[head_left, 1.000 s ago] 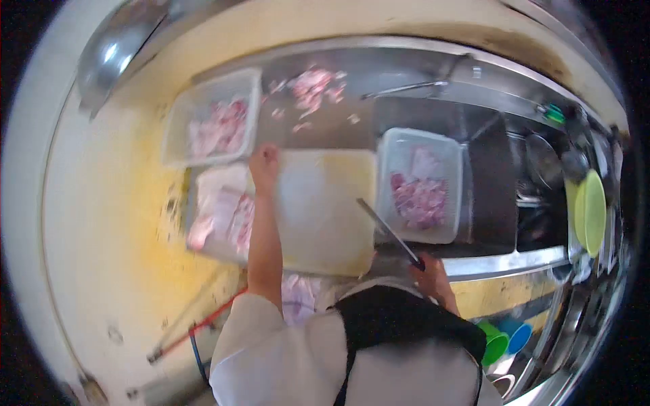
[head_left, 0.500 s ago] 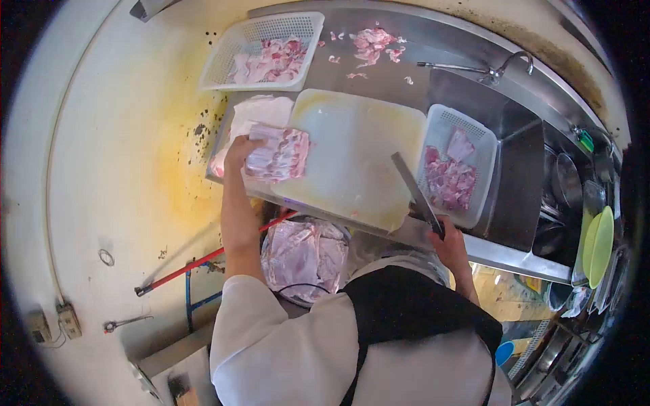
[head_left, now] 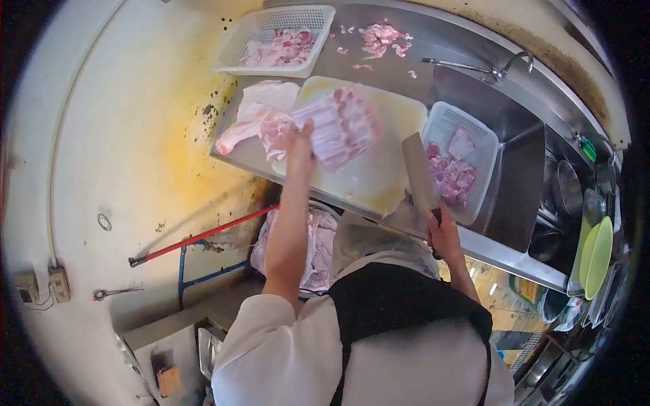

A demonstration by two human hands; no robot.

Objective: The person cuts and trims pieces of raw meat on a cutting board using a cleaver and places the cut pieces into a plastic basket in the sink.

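A slab of ribs (head_left: 342, 128), slightly blurred, is gripped at its left end by my left hand (head_left: 301, 143), over the white cutting board (head_left: 389, 169). My right hand (head_left: 443, 233) is closed on the handle of a cleaver (head_left: 420, 172); its broad blade points up beside the board's right edge. More pale meat (head_left: 261, 122) lies just left of the board. Right of the blade, a white basket (head_left: 489, 172) holds cut meat pieces (head_left: 453, 177).
Another white basket (head_left: 321, 47) with meat stands at the back left. Scraps (head_left: 381, 39) lie on the steel counter (head_left: 345, 64) near a faucet (head_left: 497, 73). Below the board's front edge is a container of large meat (head_left: 318, 247). A red bar (head_left: 203, 237) crosses at left.
My left hand has moved right with the ribs, from the board's left edge to over it. The cleaver has turned, so its blade now shows broad and more upright.
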